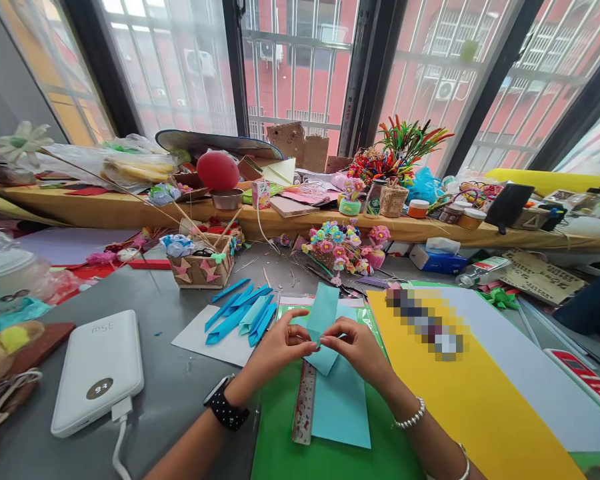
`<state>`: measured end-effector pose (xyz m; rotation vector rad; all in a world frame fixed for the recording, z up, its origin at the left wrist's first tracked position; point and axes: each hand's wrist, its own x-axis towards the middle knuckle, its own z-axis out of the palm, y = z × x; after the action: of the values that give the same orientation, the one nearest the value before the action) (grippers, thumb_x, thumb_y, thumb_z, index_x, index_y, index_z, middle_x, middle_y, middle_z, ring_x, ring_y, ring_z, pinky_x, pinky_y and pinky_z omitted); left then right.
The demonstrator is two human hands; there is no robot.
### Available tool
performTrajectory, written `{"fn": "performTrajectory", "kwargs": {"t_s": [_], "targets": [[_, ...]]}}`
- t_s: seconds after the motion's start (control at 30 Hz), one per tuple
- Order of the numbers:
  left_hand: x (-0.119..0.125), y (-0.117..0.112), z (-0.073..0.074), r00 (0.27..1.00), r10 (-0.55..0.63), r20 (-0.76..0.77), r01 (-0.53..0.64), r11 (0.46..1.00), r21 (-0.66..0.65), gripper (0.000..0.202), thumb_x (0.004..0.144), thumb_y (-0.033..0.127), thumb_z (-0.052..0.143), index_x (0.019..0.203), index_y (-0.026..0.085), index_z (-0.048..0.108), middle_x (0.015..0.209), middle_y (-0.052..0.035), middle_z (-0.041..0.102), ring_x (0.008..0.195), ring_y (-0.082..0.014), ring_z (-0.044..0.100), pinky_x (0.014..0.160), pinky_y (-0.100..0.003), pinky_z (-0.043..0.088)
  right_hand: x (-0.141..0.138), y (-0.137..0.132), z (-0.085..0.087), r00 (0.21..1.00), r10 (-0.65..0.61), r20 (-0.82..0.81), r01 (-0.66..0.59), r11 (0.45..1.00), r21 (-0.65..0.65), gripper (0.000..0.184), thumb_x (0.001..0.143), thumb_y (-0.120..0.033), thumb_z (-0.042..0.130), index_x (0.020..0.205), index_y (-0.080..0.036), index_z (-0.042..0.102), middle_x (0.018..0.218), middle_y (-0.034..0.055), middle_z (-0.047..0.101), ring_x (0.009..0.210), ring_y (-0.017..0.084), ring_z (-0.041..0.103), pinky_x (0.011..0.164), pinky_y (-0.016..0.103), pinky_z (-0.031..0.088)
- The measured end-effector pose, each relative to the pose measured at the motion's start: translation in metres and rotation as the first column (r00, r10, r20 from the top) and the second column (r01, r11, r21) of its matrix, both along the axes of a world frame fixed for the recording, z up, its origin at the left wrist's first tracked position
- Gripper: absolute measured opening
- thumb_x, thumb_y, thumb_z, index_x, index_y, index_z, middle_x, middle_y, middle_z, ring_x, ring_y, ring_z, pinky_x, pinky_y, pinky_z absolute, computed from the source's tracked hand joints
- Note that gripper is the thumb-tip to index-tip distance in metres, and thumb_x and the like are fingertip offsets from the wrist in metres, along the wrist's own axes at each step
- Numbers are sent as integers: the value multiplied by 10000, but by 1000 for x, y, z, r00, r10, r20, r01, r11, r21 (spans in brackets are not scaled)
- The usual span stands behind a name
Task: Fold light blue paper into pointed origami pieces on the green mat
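Both hands pinch a light blue strip of paper (324, 303), which is folded and stands raised between them. My left hand (287, 340) grips its left edge with thumb and fingers. On the opposite edge, my right hand (353, 340) is closed in a similar pinch, the two thumbs nearly meeting. Beneath them lie a flat light blue sheet (343, 410) and a patterned ruler (304, 407) on a green sheet (280, 440). Left of the hands, several folded blue paper pieces (245, 310) rest on a white sheet (200, 337).
A white power bank (103, 373) with a cable lies at left. Yellow paper (450, 400) covers the right side. Behind stand a cardboard box (205, 267), pipe-cleaner flowers (340, 243) and a blue tissue pack (437, 257). A cluttered wooden ledge (290, 223) runs below the windows.
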<state>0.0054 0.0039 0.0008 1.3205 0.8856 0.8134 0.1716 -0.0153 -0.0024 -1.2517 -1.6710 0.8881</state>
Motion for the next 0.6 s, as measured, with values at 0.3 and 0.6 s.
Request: {"fn": "performTrajectory", "kwargs": {"t_s": [0.3,0.6], "targets": [[-2,2,-15,989,-9,-146,29,990,140,559,581,217,672,1050,161,373,677,28,555,591,-130,543,514,-227,396,-6,-5,1,997,57,44,-57,998,5,121,704,-291,600,658,-179,613,693,18,587,666,147,555,606,250,450],[2,2,-10,999,32,3,-32,999,-11,533,563,179,690,1003,157,391,734,-15,622,670,-171,600,593,-268,444,-8,-2,-7,977,-33,-209,26,999,-36,279,684,-340,610,840,-200,426,773,-14,497,663,121,545,568,236,461]]}}
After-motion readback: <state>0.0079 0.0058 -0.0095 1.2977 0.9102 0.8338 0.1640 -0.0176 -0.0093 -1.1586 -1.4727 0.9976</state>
